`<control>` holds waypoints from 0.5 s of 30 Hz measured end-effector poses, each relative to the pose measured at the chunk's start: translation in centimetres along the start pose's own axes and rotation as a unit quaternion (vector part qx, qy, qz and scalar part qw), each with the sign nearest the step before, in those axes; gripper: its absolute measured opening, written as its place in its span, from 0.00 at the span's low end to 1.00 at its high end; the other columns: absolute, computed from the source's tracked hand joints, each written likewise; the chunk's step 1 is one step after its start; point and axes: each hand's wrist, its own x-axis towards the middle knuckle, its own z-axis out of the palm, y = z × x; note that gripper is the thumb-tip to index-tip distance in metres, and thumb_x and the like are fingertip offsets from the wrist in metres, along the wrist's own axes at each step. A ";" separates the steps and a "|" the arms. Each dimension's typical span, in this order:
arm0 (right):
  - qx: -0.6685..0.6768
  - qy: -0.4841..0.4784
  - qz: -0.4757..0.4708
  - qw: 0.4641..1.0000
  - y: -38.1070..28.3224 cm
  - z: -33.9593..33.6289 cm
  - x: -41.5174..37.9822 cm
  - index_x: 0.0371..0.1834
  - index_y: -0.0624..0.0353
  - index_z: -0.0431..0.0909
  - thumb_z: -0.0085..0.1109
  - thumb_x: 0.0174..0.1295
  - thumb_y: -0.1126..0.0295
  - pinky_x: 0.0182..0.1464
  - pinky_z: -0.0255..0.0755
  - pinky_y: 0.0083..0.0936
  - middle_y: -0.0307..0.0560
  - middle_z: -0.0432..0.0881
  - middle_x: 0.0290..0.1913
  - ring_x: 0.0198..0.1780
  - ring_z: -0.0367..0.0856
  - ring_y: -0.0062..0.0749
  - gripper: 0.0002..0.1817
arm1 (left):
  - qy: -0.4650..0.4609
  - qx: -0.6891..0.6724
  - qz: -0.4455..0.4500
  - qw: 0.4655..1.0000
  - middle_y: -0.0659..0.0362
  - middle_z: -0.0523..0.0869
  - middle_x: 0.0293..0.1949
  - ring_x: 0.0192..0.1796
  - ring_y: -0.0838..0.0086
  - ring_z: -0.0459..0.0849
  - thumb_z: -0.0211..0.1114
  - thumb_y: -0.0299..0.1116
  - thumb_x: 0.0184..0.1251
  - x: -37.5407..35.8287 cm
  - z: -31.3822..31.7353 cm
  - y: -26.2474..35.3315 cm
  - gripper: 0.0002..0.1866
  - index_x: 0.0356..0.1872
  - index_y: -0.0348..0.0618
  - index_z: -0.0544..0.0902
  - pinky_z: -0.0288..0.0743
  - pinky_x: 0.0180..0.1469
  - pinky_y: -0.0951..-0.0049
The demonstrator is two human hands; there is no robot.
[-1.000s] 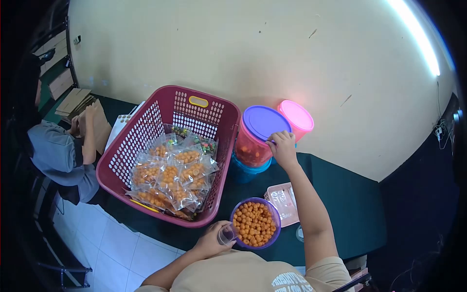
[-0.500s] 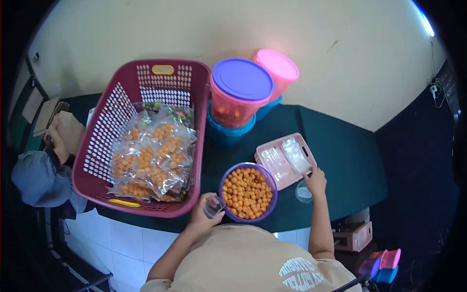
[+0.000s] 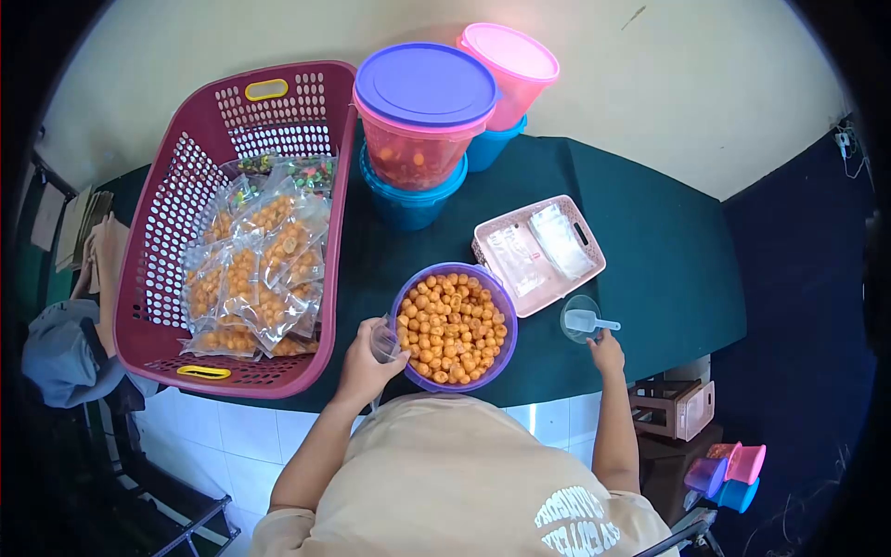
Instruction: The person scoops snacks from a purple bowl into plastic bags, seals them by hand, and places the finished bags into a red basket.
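Observation:
My left hand is closed round a clear plastic cup, held against the left rim of a purple bowl. Thin clear plastic hangs below that hand. The bowl holds many round orange snack balls. To the right, my right hand has its fingers closed at the handle of a small translucent scoop. The scoop's head lies over a round clear dish on the table. Behind the dish, a pink tray holds stacks of clear plastic bags.
A big maroon basket on the left holds filled snack bags. Stacked lidded tubs stand at the back of the green-covered table. Another person handles cardboard at far left. Stools and colourful tubs sit lower right.
My right hand has moved from the pink tray's edge down to the scoop handle, which is now visible. The left hand has tilted the cup against the bowl. The camera view has shifted.

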 end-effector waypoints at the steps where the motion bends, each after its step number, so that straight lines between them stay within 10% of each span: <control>1: 0.031 -0.014 0.021 0.999 -0.1 0.1 0.1 0.51 0.52 0.73 0.62 0.61 0.51 0.54 0.72 0.46 0.49 0.81 0.52 0.55 0.80 0.47 0.22 | 0.007 0.003 0.007 1.000 0.49 0.79 0.52 0.53 0.66 0.81 0.76 0.32 0.52 -0.1 0.0 0.1 0.36 0.62 0.40 0.67 0.75 0.55 0.66; 8: -0.007 0.264 -0.089 0.960 -0.8 -1.3 -0.1 0.59 0.52 0.69 0.66 0.58 0.58 0.61 0.66 0.54 0.46 0.72 0.64 0.66 0.69 0.42 0.27 | 0.014 -0.070 0.030 0.997 0.54 0.80 0.44 0.48 0.69 0.80 0.76 0.32 0.52 0.1 -0.2 -0.1 0.35 0.60 0.39 0.68 0.75 0.52 0.68; 15: -0.045 0.047 -0.033 0.997 0.5 -0.9 3.4 0.60 0.52 0.70 0.64 0.59 0.58 0.62 0.66 0.55 0.46 0.74 0.61 0.62 0.73 0.44 0.27 | 0.009 -0.176 0.029 0.984 0.52 0.75 0.57 0.60 0.67 0.75 0.69 0.23 0.57 0.2 0.7 -1.4 0.33 0.64 0.42 0.65 0.69 0.63 0.66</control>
